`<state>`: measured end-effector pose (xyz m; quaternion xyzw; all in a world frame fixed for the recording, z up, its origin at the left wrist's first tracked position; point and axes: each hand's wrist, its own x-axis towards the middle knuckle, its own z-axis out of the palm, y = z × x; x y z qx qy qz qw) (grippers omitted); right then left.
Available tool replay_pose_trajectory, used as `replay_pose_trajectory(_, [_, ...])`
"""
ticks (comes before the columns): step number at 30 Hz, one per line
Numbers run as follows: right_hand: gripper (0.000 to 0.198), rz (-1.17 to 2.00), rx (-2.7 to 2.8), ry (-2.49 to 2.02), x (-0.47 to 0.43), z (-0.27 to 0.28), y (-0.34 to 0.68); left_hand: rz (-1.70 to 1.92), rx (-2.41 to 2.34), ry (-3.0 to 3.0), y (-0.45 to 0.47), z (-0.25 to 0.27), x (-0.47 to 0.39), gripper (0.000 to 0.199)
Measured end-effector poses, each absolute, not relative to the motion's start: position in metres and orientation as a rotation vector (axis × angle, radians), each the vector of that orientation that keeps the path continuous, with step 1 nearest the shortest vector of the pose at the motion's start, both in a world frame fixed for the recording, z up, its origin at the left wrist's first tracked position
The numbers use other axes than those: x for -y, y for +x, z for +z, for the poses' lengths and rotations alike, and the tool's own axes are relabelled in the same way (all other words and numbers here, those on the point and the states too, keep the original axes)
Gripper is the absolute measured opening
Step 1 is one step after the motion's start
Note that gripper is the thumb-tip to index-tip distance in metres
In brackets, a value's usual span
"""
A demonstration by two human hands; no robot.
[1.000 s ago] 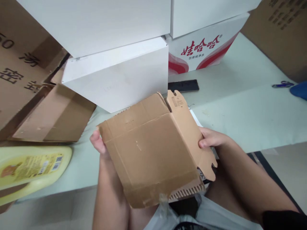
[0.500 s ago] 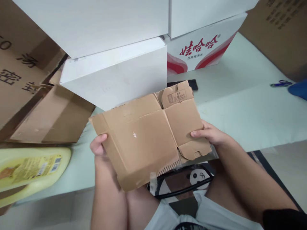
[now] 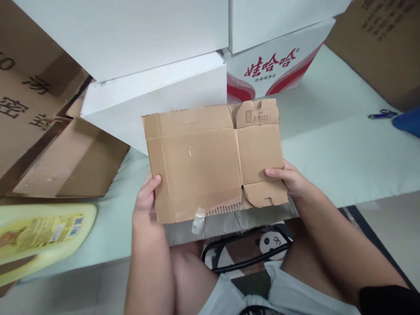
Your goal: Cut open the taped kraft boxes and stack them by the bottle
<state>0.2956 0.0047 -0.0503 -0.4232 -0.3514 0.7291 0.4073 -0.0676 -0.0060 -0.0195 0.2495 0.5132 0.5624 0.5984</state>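
Centre frame, the cardboard [image 3: 200, 162] is up: left hand [image 3: 146, 194] pinching its left edge, right hand [image 3: 292, 178] gripping the right; an even, light hold should keep that crease [image 3: 238, 155] from buckling.

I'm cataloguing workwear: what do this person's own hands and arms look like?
The left hand and right hand wear no visible gloves, rings or watch. The left forearm is bare; a black sleeve shows on the right arm.
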Motion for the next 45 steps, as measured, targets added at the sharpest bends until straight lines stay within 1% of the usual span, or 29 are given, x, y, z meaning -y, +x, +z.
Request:
replay_pose_trajectory(3, [0.058,1.840,0.896,-1.071,-0.004,-0.049,0.295,1.318,-1.255,0.578,-0.056,-0.013,0.004,0.043])
replay_pose_trajectory(6, [0.060,1.840,0.918,-1.062,-0.003,-0.049,0.296,1.383,-1.221,0.599,-0.050,-0.009,0.003,0.043])
replay_pose_trajectory(9, [0.061,1.801,0.923,-1.091,-0.004,-0.051,0.295,1.373,-1.275,0.609,-0.051,-0.012,0.002,0.045])
replay_pose_trajectory(15, [0.054,1.711,0.982,-1.168,-0.009,-0.053,0.291,1.340,-1.393,0.631,-0.051,-0.019,-0.006,0.049])
replay_pose_trajectory(19, [0.055,1.693,0.996,-1.162,-0.008,-0.053,0.291,1.355,-1.400,0.634,-0.048,-0.018,-0.006,0.054])
replay_pose_trajectory(27, [0.054,1.662,1.017,-1.188,-0.008,-0.056,0.290,1.364,-1.420,0.652,-0.050,-0.021,-0.004,0.049])
replay_pose_trajectory(33, [0.053,1.656,1.040,-1.203,-0.008,-0.058,0.292,1.382,-1.417,0.648,-0.049,-0.024,-0.007,0.037])
replay_pose_trajectory(39, [0.053,1.653,1.001,-1.219,-0.008,-0.056,0.294,1.336,-1.429,0.661,-0.044,-0.022,-0.009,0.042])
replay_pose_trajectory(45, [0.053,1.643,0.979,-1.224,-0.008,-0.055,0.294,1.333,-1.446,0.648,-0.042,-0.027,-0.009,0.036])
